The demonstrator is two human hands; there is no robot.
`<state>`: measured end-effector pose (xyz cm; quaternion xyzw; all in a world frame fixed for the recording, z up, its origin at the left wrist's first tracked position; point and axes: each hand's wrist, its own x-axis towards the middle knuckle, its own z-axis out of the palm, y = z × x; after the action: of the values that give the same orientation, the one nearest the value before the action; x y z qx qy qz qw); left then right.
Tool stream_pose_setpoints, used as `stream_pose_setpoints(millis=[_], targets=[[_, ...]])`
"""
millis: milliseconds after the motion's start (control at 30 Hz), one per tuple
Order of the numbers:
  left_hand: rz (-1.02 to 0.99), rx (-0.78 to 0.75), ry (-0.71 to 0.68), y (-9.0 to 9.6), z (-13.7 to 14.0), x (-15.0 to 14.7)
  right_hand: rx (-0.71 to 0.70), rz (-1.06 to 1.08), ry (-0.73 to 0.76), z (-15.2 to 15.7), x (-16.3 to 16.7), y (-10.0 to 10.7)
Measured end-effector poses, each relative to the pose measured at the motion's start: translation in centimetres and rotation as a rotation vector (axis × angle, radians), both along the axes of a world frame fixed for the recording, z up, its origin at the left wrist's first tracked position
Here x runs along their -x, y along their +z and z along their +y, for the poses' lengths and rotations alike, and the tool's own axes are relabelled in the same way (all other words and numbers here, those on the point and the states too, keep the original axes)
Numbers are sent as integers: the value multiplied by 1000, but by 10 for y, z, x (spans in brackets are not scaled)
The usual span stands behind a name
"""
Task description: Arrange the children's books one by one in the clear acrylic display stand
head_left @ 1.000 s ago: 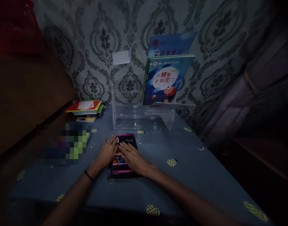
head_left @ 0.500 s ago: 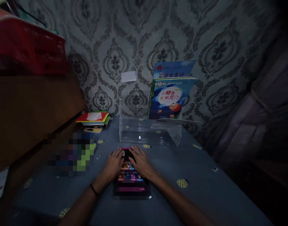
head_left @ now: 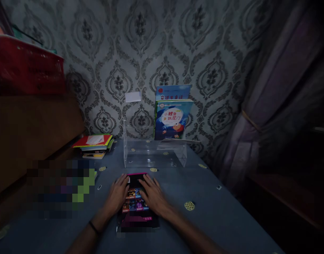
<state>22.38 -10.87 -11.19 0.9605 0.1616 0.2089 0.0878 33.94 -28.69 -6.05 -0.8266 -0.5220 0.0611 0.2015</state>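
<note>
Evidently, in the head view, the left hand and right hand rest flat on a dark book, one toward each side, each grip loose and clasping nothing. The book lies on the worktop, just before a clear stand with picture books upright at its right end.
</note>
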Motion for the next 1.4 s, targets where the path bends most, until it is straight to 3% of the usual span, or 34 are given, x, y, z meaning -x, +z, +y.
stream_pose_setpoints(millis=[300,500,600,733,900,1067,1233,1300,1400], targets=[[-2,-37,22,-1,-6,8,-2,81,88,-49,19,0],[-17,-34,8,-11,-20,17,-15,77,182,-81,27,-15],[-31,-59,6,-17,-31,24,-39,-72,305,-99,22,-34],[-100,-98,-23,-28,-43,34,-92,-454,405,-121,19,-64],[-159,-123,-59,-40,-59,47,-251,-721,355,-141,31,-81],[-180,-121,-132,-36,-71,67,-295,-532,304,-155,50,-74],[-170,-59,-348,-21,-64,102,-231,-259,326,-177,63,-63],[-150,-19,-423,-13,-65,118,-239,-202,332,-186,67,-55],[-78,71,-423,2,-72,138,-280,-110,316,-191,73,-37]])
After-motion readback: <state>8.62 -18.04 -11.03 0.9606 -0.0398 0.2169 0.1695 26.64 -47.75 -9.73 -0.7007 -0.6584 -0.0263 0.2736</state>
